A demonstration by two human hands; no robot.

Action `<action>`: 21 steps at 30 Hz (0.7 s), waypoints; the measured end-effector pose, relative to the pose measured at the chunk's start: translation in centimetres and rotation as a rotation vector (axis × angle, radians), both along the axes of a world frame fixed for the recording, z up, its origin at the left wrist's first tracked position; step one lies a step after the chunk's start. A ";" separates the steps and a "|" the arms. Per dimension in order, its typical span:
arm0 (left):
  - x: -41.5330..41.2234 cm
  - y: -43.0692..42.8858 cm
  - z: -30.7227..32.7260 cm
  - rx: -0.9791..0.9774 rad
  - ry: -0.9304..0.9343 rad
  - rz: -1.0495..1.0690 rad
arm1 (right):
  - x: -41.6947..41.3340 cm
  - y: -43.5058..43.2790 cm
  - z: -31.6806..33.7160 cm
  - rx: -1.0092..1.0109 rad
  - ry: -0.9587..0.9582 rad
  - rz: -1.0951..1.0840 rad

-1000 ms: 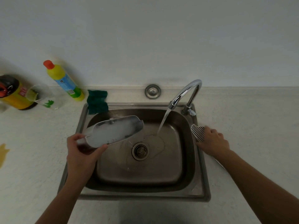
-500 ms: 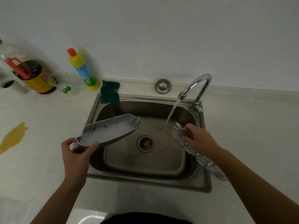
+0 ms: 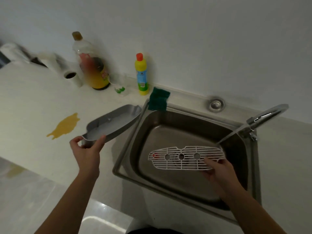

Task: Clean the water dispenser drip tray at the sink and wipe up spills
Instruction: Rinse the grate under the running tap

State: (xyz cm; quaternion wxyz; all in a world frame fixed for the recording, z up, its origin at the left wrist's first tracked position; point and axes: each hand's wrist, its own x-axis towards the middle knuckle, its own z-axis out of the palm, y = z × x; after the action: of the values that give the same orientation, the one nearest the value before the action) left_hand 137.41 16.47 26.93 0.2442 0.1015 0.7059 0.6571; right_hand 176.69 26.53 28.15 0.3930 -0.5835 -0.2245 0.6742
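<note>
The left hand (image 3: 87, 152) grips the grey drip tray (image 3: 113, 123) over the surface beside the sink (image 3: 128, 149). The right hand (image 3: 217, 171) pinches the white grate (image 3: 185, 157) under the faucet's (image 3: 265, 117) running stream.

Honestly, there's nothing you can actually read here. The big dark bottle (image 3: 95, 71) by the wall has a yellow label with some red characters on it, but they're smeared by blur, so no brand comes through. The yellow bottle (image 3: 141, 75) with the orange cap wears a blue-and-green label, and whatever print is on it is too small to make out. The clear cup (image 3: 120, 87) between them has a green printed mark low on its side, more a blob than letters. No numbers or signs show anywhere else.
</note>
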 end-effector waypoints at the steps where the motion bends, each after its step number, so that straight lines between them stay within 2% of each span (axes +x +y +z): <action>1: -0.8 0.1 -0.5 0.007 -0.013 0.016 | -0.7 -0.2 -0.1 -0.054 0.059 -0.033; 6: -4.1 0.3 -3.1 -0.073 0.022 0.024 | -3.0 -1.0 0.0 -0.141 0.165 -0.070; 14: -6.2 -0.8 -6.0 -0.596 0.479 -0.132 | -5.2 -1.0 -0.2 -0.163 0.218 -0.051; 19: -6.1 -0.5 -6.1 -0.728 0.448 -0.185 | -5.7 -0.8 -0.9 -0.177 0.220 -0.021; 21: -5.7 -0.3 -5.7 -0.750 0.501 -0.159 | -5.6 -0.7 -1.0 -0.180 0.222 -0.025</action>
State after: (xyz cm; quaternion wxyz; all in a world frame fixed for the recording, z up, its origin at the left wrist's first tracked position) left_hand 131.69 16.21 21.28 0.1352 0.2158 0.9224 0.2905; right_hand 171.11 25.82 27.18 0.3700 -0.5411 -0.1108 0.7470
